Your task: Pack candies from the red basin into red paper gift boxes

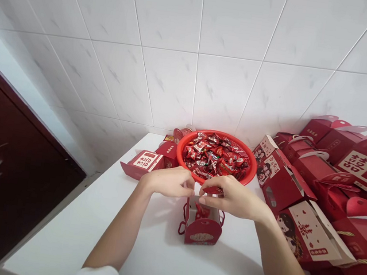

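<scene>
A small red box (203, 233) with cord loops at its sides stands open on the white table, with red wrapped pieces (201, 211) inside. My left hand (173, 181) is at the box's back left edge, fingers bent; whether it grips the edge is hard to tell. Over the back right of the box, my right hand (226, 195) has its fingers curved around a dark red piece (213, 190). Just behind both hands sits a red basket (253, 164) filled with red wrapped candies (215, 154).
Left of the basket lies a red box with a white label (145, 162), beside other boxes. Many red gift boxes (318, 185) are piled on the right. A tiled wall (226, 89) rises behind the table (155, 259). A dark door (17, 157) is at the left.
</scene>
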The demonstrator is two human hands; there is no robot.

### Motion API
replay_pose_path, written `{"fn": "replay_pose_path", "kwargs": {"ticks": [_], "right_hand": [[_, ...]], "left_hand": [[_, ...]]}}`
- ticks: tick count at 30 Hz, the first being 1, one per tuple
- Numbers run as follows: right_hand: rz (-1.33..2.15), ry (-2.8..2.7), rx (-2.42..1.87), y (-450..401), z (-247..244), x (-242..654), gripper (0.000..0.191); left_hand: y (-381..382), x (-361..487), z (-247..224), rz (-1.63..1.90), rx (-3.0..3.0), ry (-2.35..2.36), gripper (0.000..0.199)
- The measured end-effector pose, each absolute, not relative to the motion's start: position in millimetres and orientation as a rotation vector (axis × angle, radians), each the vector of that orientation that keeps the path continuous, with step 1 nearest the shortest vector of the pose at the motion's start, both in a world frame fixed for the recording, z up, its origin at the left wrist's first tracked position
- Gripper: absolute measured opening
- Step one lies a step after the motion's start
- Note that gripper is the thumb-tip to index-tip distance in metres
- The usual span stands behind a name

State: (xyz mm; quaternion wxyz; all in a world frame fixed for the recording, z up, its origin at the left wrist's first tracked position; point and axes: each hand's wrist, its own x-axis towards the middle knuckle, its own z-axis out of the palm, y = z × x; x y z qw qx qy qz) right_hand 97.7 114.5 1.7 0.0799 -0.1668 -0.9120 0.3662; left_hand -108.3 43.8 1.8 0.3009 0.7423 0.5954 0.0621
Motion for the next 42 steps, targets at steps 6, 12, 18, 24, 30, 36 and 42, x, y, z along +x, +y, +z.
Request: {"fn": "replay_pose_path", "kwargs": {"ticks": [6, 12, 18, 24, 30, 36, 42], "right_hand": [[1.126, -2.631, -0.517, 109, 0, 94, 0.027], [1.239, -2.676, -0.249, 115, -9, 91, 0.023], [1.13, -2.588, -0.398, 131, 2, 113, 0.026], [0.916, -2.396, -0.739, 169, -2, 127, 0.023], [0.953, -2.396, -0.817, 210, -41, 101, 0.015], [1.093, -2.436, -0.809, 224, -67, 86, 0.011], [1.059, -2.446, -0.779, 223, -68, 87, 0.012]], "left_hand": [[41, -108, 9, 0.157, 1.942, 1.462, 0.025], [41, -115, 3, 0.313, 1.933, 1.375, 0.026], [43, -118, 1, 0.268, 1.921, 1.451, 0.034], [60, -120, -4, 0.675, 2.005, 1.593, 0.024], [123, -130, -35, 0.574, 1.986, 1.773, 0.028], [176, -121, -60, 0.103, 1.93, 1.804, 0.024], [174, -116, -66, 0.128, 1.809, 1.715, 0.005]]}}
